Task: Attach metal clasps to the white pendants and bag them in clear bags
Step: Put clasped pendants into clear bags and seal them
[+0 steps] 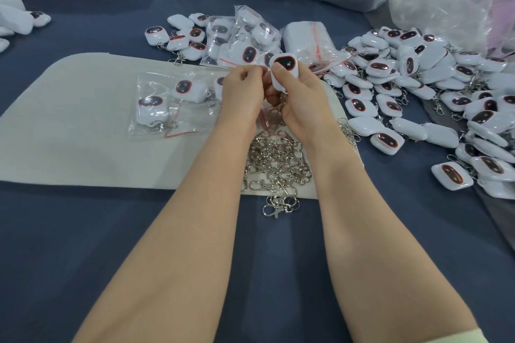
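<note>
Blue tablecloth [83, 231] around the white mat [83, 133], I'm nowhere near done: right hand [301, 97] pinches a pendant [284, 69] above the mat, left hand [245, 92] curled beside it, its grasp unclear, a few bagged pendants [172, 100] on the mat, a loose pile [418, 92] right of it unbagged.

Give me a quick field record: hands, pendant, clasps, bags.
right hand: grips held pendant, thumb on its face
left hand: fingers curled beside it; pinch hidden
hanging clasp: dangles under held pendant
loose clasps: pile on white mat, between forearms
loose pendants: heap at right
bagged pendants: on mat, left of hands
</note>
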